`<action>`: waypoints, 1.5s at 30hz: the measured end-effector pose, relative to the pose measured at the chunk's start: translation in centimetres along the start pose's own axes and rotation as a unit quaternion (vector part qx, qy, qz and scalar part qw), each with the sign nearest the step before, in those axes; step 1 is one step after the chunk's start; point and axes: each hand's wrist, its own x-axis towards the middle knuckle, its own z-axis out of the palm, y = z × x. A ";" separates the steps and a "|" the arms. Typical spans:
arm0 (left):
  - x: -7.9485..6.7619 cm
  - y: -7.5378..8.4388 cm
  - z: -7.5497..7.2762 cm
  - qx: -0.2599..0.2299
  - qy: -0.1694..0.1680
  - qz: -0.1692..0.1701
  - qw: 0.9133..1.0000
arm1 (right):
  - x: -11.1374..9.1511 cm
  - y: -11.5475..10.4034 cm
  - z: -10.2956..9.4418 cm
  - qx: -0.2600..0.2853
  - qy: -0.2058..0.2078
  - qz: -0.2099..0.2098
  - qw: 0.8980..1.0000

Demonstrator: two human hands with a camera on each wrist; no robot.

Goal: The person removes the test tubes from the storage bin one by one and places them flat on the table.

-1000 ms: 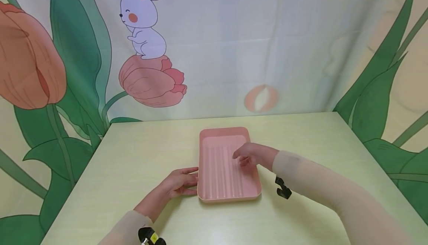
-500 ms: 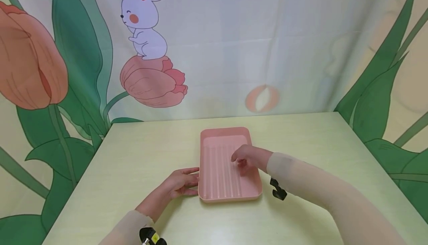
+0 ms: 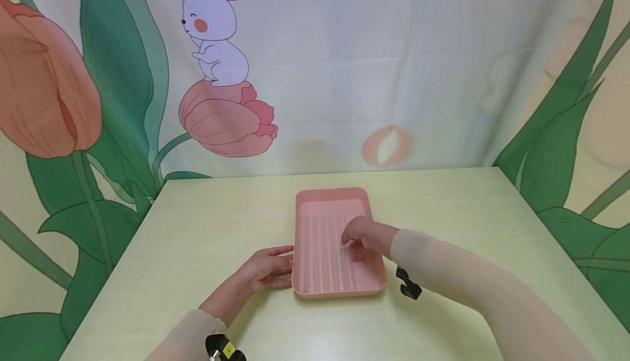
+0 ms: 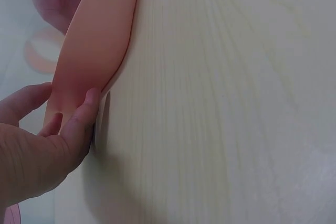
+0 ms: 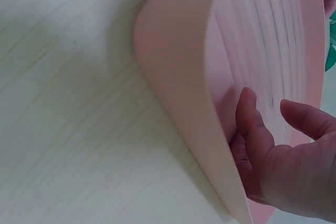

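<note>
A pink rectangular tray [image 3: 330, 208] lies on the table in the head view. Long glossy parallel strips [image 3: 327, 257] run along its floor, nearer its left side; whether they are moulded ridges or clear rods I cannot tell. My left hand [image 3: 266, 269] rests against the tray's left outer wall, fingers spread and fairly straight, as the left wrist view also shows. My right hand [image 3: 364, 236] reaches over the right rim into the tray, fingers bent downward. In the right wrist view two of its fingertips stand apart with nothing visible between them; other fingers are partly hidden behind the wall.
The pale wood-grain table [image 3: 221, 213] surrounds the tray. Behind it hangs a light cloth [image 3: 320, 76] printed with a rabbit, tulips and leaves. Black straps or clips [image 3: 409, 283] hang at both sleeved wrists.
My right hand has shifted slightly left and toward me inside the tray, its fingers lower. My left hand stays at the tray's side. The tray has hardly moved.
</note>
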 end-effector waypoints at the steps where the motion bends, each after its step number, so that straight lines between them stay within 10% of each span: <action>1: 0.0 0.0 0.0 0.000 -0.001 0.000 1.000 | 0.5 0.2 0.0 -0.005 0.001 -0.002 1.000; 13: -0.1 0.1 0.1 0.004 0.007 -0.004 1.000 | -11.8 -3.5 0.5 0.013 0.044 -0.024 0.999; 45: -0.3 0.2 0.1 -0.014 -0.013 0.008 1.000 | -14.6 -5.0 -2.3 0.047 -0.022 -0.051 0.997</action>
